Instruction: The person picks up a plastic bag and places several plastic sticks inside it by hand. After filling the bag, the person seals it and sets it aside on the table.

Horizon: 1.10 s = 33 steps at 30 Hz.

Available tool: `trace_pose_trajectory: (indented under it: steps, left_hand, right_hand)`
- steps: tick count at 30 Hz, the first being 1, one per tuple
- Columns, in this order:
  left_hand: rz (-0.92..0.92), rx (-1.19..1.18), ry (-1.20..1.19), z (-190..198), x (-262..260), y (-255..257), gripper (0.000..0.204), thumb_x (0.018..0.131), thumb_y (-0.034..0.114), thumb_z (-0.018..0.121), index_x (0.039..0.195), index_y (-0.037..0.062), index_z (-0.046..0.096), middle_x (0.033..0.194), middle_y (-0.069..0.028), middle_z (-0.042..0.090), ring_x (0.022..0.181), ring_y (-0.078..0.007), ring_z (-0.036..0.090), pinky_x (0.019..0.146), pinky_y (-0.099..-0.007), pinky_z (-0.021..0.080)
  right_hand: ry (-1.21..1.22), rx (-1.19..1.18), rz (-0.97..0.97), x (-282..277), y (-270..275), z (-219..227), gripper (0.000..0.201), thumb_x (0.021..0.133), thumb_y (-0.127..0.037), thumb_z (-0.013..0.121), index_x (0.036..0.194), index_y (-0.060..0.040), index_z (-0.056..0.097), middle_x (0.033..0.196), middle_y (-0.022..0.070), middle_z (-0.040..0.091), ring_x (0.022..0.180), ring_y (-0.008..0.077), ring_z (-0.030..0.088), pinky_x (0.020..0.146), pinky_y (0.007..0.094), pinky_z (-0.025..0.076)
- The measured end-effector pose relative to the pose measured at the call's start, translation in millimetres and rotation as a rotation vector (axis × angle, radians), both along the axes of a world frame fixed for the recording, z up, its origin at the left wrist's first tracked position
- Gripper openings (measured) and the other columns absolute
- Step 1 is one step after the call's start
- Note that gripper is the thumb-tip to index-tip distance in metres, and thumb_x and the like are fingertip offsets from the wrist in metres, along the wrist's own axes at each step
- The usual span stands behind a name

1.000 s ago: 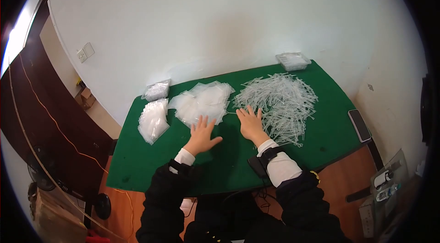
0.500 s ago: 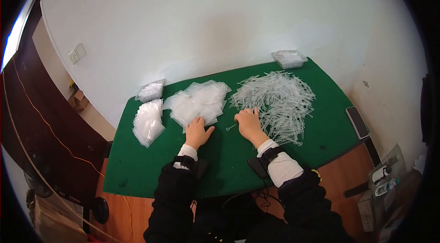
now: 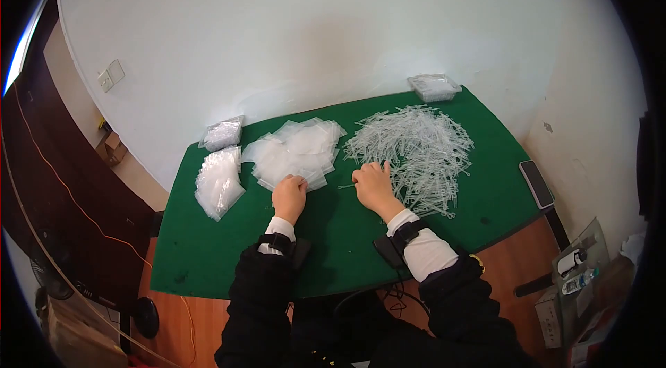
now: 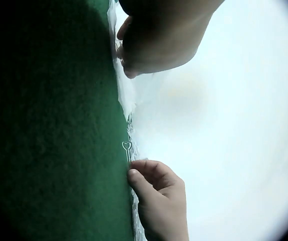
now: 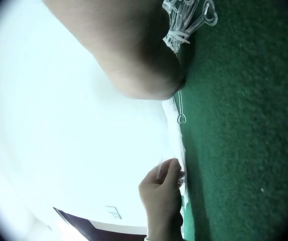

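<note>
On the green table mat point(image 3: 208, 250), taking the loose heap of clear plastic bags point(image 3: 295, 153) as the landmark, a neater fanned stack of bags point(image 3: 218, 184) lies to its left, with a small wrapped packet point(image 3: 222, 133) behind that stack near the wall. The left hand point(image 3: 288, 194) rests at the near edge of the heap, fingers curled down onto the front bags; it appears to pinch one, though the left wrist view shows only the fingertips against the plastic edge, so how firm the hold is cannot be told. Just right of the heap, between the two hands, lies a single thin clear plastic pin with a heart-shaped loop point(image 5: 182, 118); its long axis runs roughly left to right across the mat, looped end toward the heap and left hand, other end under the fingertips of the right hand point(image 3: 373, 184). That hand is curled, fingers closed on the pin's end, and is the nearer to it; the bag's edge is near the loop, with only bare mat between. Further right of the heap spreads the big tangled pile of the same pins point(image 3: 416, 149), touching the right hand's far side. Behind the pile sits a clear box point(image 3: 433, 86), and well right of the heap, at the mat's edge, a dark phone point(image 3: 535, 184).
</note>
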State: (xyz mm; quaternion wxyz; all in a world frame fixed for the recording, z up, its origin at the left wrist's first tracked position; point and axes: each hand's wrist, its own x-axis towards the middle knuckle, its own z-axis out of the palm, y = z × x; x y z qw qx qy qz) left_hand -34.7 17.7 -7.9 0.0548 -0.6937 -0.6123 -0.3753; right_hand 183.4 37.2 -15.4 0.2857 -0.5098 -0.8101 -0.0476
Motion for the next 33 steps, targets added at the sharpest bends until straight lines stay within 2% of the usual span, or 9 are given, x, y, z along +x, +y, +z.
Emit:
trace_pose_trajectory:
  steps: [3, 8, 11, 13, 16, 19, 24, 27, 33]
  left_hand:
    - [-0.069, -0.039, 0.053, -2.4, 1.3, 1.0, 0.011, 0.071, 0.016, 0.061, 0.071, 0.0048, 0.06, 0.073, -0.0132, 0.057, 0.071, -0.0332, 0.056, 0.061, -0.0419, 0.044]
    - [-0.097, -0.151, 0.038, -3.2, 3.2, 0.1, 0.014, 0.069, 0.016, 0.062, 0.07, 0.0034, 0.057, 0.072, -0.0136, 0.057, 0.072, -0.0333, 0.056, 0.062, -0.042, 0.044]
    - [-0.094, -0.157, 0.08, -6.6, 2.0, 2.1, 0.016, 0.068, 0.018, 0.062, 0.071, 0.0035, 0.057, 0.072, -0.0138, 0.056, 0.072, -0.0333, 0.055, 0.063, -0.0416, 0.044]
    - [-0.091, -0.156, 0.102, -8.0, 1.3, 3.4, 0.017, 0.067, 0.019, 0.063, 0.071, 0.0035, 0.057, 0.073, -0.0139, 0.056, 0.072, -0.0332, 0.055, 0.063, -0.0413, 0.044]
    - [-0.208, -0.113, 0.0, 0.5, 6.6, 0.2, 0.023, 0.066, 0.024, 0.066, 0.073, 0.0042, 0.058, 0.073, -0.0122, 0.056, 0.073, -0.0319, 0.055, 0.065, -0.0401, 0.044]
    - [-0.233, -0.093, 0.024, 9.9, 14.5, -9.6, 0.025, 0.065, 0.026, 0.067, 0.074, 0.0045, 0.059, 0.074, -0.0108, 0.056, 0.074, -0.0304, 0.055, 0.065, -0.0392, 0.044]
    - [-0.207, -0.091, 0.067, 9.1, 16.4, -10.6, 0.027, 0.065, 0.028, 0.069, 0.078, 0.005, 0.063, 0.077, -0.0096, 0.057, 0.072, -0.0276, 0.056, 0.064, -0.037, 0.045]
    - [-0.23, -0.074, 0.07, 7.1, 14.5, -10.2, 0.024, 0.065, 0.027, 0.068, 0.075, 0.0052, 0.064, 0.075, -0.0098, 0.058, 0.072, -0.0276, 0.057, 0.063, -0.0372, 0.045]
    - [-0.19, -0.059, 0.131, 10.7, 18.9, -11.7, 0.018, 0.066, 0.023, 0.065, 0.067, 0.0055, 0.063, 0.07, -0.011, 0.059, 0.066, -0.0295, 0.058, 0.059, -0.0398, 0.046]
  right_hand:
    - [0.155, 0.058, 0.127, -5.9, -6.4, 4.3, 0.007, 0.069, -0.011, 0.062, 0.075, -0.0114, 0.058, 0.082, 0.0044, 0.053, 0.096, 0.025, 0.048, 0.094, 0.0512, 0.029]
    - [0.263, 0.03, 0.316, -17.3, -11.4, 4.5, 0.013, 0.067, -0.015, 0.066, 0.077, -0.0112, 0.059, 0.083, 0.0036, 0.053, 0.097, 0.025, 0.048, 0.094, 0.051, 0.029]
    - [0.267, 0.037, 0.399, -20.3, -16.9, 7.9, 0.012, 0.068, -0.014, 0.065, 0.078, -0.0105, 0.058, 0.083, 0.0049, 0.053, 0.096, 0.0252, 0.048, 0.088, 0.0445, 0.035]
    - [0.281, 0.033, 0.41, -21.1, -16.6, 8.6, 0.012, 0.068, -0.014, 0.064, 0.078, -0.0101, 0.058, 0.083, 0.0051, 0.053, 0.095, 0.0252, 0.048, 0.086, 0.0428, 0.036]
    - [0.31, 0.031, 0.427, -20.4, -14.2, 11.0, 0.012, 0.069, -0.014, 0.064, 0.079, -0.0094, 0.059, 0.083, 0.0055, 0.053, 0.094, 0.0251, 0.048, 0.081, 0.0395, 0.038]
    - [0.292, -0.012, 0.37, -21.8, -16.6, 7.3, 0.015, 0.068, -0.013, 0.063, 0.082, -0.0087, 0.06, 0.086, 0.0058, 0.054, 0.092, 0.0257, 0.049, 0.079, 0.036, 0.039]
    - [0.192, -0.043, 0.332, -19.5, -13.9, -3.8, 0.02, 0.068, -0.013, 0.063, 0.088, -0.0089, 0.062, 0.092, 0.0061, 0.053, 0.093, 0.0254, 0.048, 0.08, 0.037, 0.039]
    - [0.119, -0.042, 0.319, -19.4, -16.6, -3.7, 0.028, 0.069, -0.012, 0.062, 0.097, -0.0077, 0.061, 0.098, 0.0072, 0.051, 0.097, 0.0261, 0.046, 0.082, 0.0373, 0.038]
    - [0.119, -0.042, 0.336, -21.3, -17.0, -0.7, 0.027, 0.069, -0.012, 0.062, 0.096, -0.0086, 0.062, 0.099, 0.0063, 0.05, 0.098, 0.0252, 0.046, 0.082, 0.0378, 0.037]
